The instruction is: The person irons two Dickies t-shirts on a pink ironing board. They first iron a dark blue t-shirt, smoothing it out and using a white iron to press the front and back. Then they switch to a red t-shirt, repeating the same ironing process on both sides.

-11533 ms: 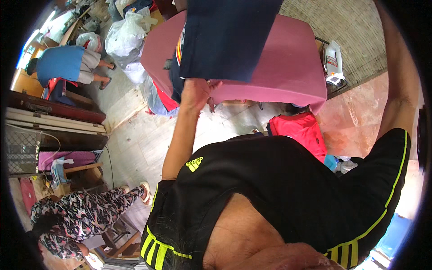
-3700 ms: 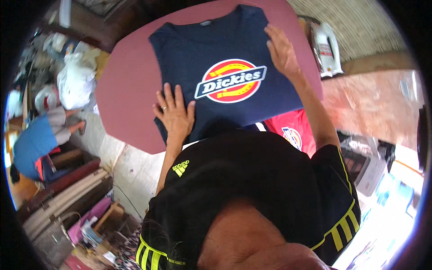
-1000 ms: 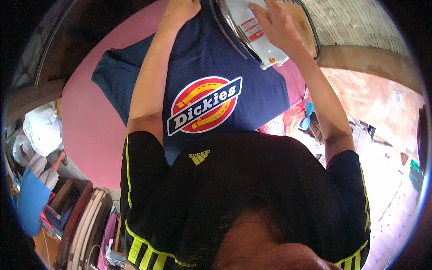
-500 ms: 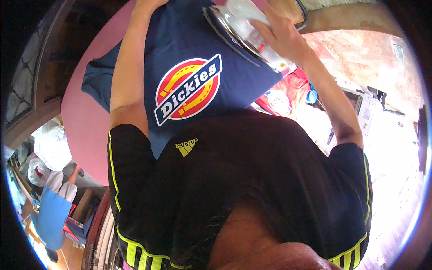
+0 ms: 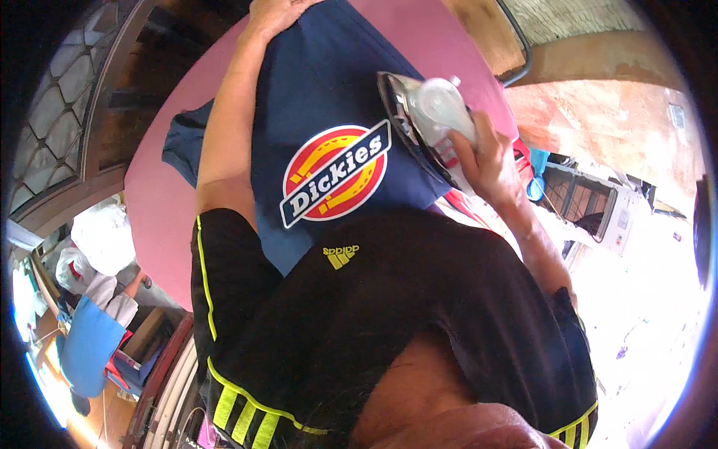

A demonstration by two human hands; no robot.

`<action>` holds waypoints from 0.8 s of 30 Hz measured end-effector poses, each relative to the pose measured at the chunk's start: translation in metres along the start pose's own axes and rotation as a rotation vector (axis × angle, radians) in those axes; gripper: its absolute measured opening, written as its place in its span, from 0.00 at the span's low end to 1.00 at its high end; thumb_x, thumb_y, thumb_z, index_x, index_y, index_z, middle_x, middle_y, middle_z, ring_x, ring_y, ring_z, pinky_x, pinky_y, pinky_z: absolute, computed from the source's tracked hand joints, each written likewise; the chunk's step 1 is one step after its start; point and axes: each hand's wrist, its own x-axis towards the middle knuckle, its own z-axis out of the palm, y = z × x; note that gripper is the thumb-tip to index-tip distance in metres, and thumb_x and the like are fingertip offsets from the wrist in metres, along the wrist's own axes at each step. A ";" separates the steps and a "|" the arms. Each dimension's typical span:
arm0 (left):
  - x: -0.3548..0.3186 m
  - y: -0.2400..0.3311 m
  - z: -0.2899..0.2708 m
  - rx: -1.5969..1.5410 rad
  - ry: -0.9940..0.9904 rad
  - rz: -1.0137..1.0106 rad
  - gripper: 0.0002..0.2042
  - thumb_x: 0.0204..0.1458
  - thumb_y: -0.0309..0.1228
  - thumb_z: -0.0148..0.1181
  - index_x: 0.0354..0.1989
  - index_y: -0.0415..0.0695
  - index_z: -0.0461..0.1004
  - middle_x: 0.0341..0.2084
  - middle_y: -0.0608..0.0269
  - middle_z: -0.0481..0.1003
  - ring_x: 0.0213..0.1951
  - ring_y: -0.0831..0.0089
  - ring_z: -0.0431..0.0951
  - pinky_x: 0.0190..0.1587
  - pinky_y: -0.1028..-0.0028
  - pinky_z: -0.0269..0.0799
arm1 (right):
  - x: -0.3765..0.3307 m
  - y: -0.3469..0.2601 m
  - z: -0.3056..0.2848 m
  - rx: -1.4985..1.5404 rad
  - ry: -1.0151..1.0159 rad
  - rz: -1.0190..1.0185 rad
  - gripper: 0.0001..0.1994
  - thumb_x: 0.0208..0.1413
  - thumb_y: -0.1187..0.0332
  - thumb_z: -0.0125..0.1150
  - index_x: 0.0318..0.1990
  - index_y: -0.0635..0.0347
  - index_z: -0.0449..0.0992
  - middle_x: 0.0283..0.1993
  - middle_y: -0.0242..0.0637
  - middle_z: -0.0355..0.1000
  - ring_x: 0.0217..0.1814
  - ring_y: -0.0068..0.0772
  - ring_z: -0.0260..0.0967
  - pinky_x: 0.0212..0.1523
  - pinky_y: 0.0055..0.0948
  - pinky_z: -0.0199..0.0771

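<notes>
The navy T-shirt (image 5: 321, 97) lies spread flat on the pink ironing surface (image 5: 153, 217), its round red-and-yellow print facing up; the left hand (image 5: 273, 13) rests on the far end of the shirt, fingers cut off by the frame; the right hand (image 5: 482, 153) is closed around the clothes iron (image 5: 426, 120), whose soleplate meets the shirt's right edge.

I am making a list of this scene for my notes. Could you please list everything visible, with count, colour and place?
T-shirt: one, navy with a round red and yellow print, spread on the board.
Ironing board: one, pink cover, under the T-shirt.
Iron: one, clear and white with a metal sole, tilted over the T-shirt's right part.
Crate: one, white, floor at right.
Left hand: pressing the T-shirt's far end.
Right hand: gripping the iron.
</notes>
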 end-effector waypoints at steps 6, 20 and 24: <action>-0.008 -0.026 0.005 -0.240 0.128 0.150 0.14 0.57 0.39 0.59 0.36 0.40 0.79 0.33 0.50 0.80 0.38 0.52 0.80 0.43 0.62 0.74 | 0.126 -0.002 0.035 -0.202 0.150 -0.295 0.17 0.61 0.63 0.61 0.50 0.66 0.68 0.29 0.51 0.76 0.31 0.59 0.76 0.32 0.45 0.78; -0.033 -0.017 0.000 -0.152 0.235 -0.271 0.05 0.50 0.25 0.61 0.32 0.37 0.80 0.31 0.49 0.80 0.37 0.57 0.81 0.42 0.64 0.75 | 0.192 0.014 0.015 -0.117 -0.048 -0.537 0.17 0.61 0.63 0.61 0.52 0.65 0.69 0.37 0.54 0.76 0.38 0.59 0.76 0.38 0.45 0.76; -0.029 -0.028 -0.009 -0.197 0.136 -0.265 0.06 0.51 0.27 0.61 0.34 0.39 0.82 0.29 0.52 0.82 0.36 0.62 0.82 0.41 0.66 0.76 | 0.201 0.018 0.016 -0.115 -0.009 -0.699 0.17 0.62 0.61 0.59 0.53 0.60 0.69 0.36 0.57 0.75 0.36 0.60 0.75 0.36 0.46 0.73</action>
